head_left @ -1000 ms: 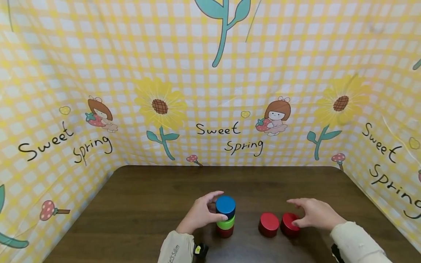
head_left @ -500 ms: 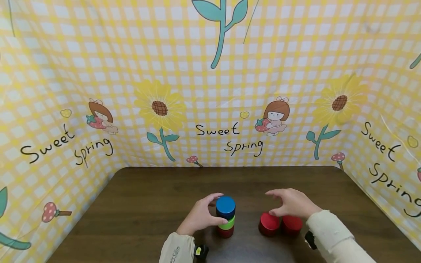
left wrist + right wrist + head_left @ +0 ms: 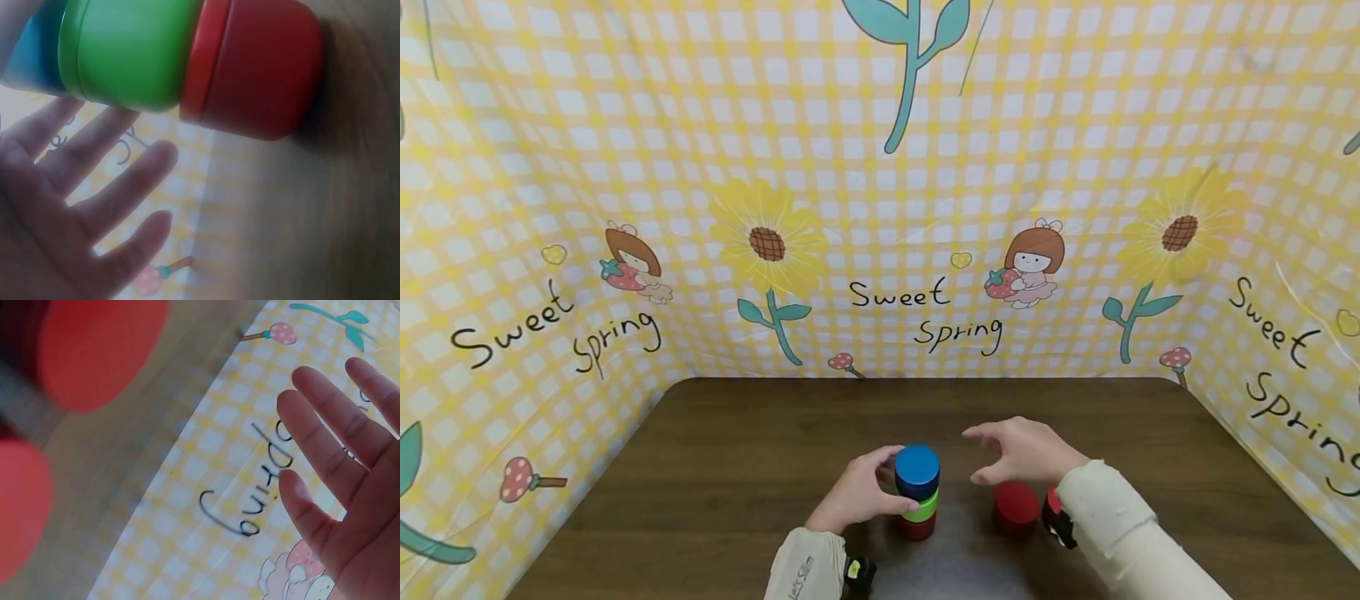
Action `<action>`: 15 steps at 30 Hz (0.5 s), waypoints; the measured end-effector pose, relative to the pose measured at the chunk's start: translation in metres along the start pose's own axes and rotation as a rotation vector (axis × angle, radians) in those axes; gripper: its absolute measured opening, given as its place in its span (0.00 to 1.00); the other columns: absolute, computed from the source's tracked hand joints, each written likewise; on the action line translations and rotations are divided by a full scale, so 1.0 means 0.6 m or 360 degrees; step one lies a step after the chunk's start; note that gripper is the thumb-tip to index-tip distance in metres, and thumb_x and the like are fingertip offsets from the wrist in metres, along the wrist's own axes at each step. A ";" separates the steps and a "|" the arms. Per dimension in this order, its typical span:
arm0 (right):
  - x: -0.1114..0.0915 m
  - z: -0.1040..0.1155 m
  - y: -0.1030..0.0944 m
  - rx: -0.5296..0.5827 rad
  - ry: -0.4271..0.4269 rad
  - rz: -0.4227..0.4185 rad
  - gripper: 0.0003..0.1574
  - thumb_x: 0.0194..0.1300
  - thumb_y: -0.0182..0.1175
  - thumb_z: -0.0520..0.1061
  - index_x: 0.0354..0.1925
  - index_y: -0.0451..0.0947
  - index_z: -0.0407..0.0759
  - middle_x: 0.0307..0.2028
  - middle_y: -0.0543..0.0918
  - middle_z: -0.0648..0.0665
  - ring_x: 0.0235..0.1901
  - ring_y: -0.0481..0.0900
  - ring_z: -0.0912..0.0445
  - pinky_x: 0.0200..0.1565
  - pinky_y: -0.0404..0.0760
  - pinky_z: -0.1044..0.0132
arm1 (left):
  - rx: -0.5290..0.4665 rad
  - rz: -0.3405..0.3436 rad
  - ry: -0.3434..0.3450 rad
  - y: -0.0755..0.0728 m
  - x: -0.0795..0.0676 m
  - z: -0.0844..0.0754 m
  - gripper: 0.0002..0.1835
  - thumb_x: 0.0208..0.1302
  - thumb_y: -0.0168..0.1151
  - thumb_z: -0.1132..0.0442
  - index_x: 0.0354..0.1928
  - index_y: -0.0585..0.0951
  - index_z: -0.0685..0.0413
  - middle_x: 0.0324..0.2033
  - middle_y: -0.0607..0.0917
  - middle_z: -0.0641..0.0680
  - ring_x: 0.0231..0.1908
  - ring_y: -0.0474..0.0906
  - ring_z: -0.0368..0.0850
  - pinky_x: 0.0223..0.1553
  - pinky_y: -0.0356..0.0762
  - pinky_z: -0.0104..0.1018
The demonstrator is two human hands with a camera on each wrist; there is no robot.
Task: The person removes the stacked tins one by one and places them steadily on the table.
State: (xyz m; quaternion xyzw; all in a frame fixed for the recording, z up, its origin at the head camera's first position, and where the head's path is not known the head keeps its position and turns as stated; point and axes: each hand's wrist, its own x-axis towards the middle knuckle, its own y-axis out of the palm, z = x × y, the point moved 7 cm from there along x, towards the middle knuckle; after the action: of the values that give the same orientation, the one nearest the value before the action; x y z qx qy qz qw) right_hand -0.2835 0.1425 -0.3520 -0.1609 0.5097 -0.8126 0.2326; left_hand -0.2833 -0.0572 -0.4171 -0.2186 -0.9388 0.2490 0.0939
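Note:
A stack of three small round tubs stands on the table: a blue tub (image 3: pixel 917 468) on top, a green tub (image 3: pixel 134 53) in the middle and a dark red tub (image 3: pixel 265 69) at the bottom. My left hand (image 3: pixel 857 497) holds the stack from its left side, thumb in front near where blue meets green, other fingers behind. Right of the stack, my right hand (image 3: pixel 1021 450) is held in the air with fingers spread and nothing in it. Below it stand a red tub (image 3: pixel 1017 508) and a second red tub (image 3: pixel 1054 502), partly hidden by my wrist.
The dark brown wooden table (image 3: pixel 775 425) runs back to a yellow checked cloth (image 3: pixel 880 208) printed with sunflowers and lettering. This cloth also rises along both sides. A small black device (image 3: pixel 859 573) sits at my left wrist.
My right hand has come away from the rightmost red tub, passing leftward over the red tubs toward the stack. The left hand stays at the stack, its thumb slightly lower.

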 end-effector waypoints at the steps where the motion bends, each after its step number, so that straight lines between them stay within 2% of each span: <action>1: 0.003 0.005 0.001 0.0014 -0.0003 0.0009 0.34 0.53 0.68 0.56 0.56 0.78 0.43 0.41 0.84 0.44 0.43 0.81 0.48 0.40 0.79 0.53 | 0.0000 0.0002 0.0010 0.001 0.001 0.000 0.37 0.50 0.75 0.58 0.62 0.72 0.63 0.49 0.81 0.59 0.46 0.77 0.55 0.47 0.75 0.54; 3: 0.010 0.015 0.004 0.0047 -0.0018 0.0018 0.35 0.53 0.69 0.57 0.57 0.78 0.44 0.42 0.84 0.43 0.43 0.81 0.48 0.40 0.79 0.52 | -0.0008 0.0010 0.0036 0.002 0.001 0.000 0.36 0.50 0.75 0.59 0.61 0.73 0.64 0.49 0.81 0.59 0.45 0.78 0.54 0.47 0.76 0.53; 9: 0.024 0.038 0.010 0.0068 -0.0107 -0.0039 0.39 0.52 0.70 0.56 0.59 0.75 0.42 0.53 0.80 0.40 0.51 0.78 0.45 0.49 0.77 0.47 | -0.0006 0.0021 0.0076 0.004 0.001 -0.003 0.34 0.50 0.75 0.60 0.59 0.74 0.64 0.48 0.82 0.58 0.44 0.79 0.53 0.46 0.77 0.49; 15: 0.031 0.054 0.013 0.0063 -0.0154 -0.0040 0.38 0.52 0.71 0.54 0.59 0.75 0.42 0.51 0.82 0.41 0.50 0.79 0.46 0.46 0.79 0.50 | 0.0016 0.0025 0.0117 0.004 0.000 -0.005 0.32 0.50 0.75 0.61 0.57 0.75 0.64 0.47 0.82 0.59 0.43 0.80 0.53 0.45 0.78 0.47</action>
State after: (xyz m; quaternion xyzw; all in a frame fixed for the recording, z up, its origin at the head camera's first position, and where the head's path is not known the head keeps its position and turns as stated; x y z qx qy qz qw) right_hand -0.2813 0.1048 -0.3445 -0.2018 0.4795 -0.8167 0.2497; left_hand -0.2815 -0.0540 -0.4158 -0.2345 -0.9317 0.2464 0.1274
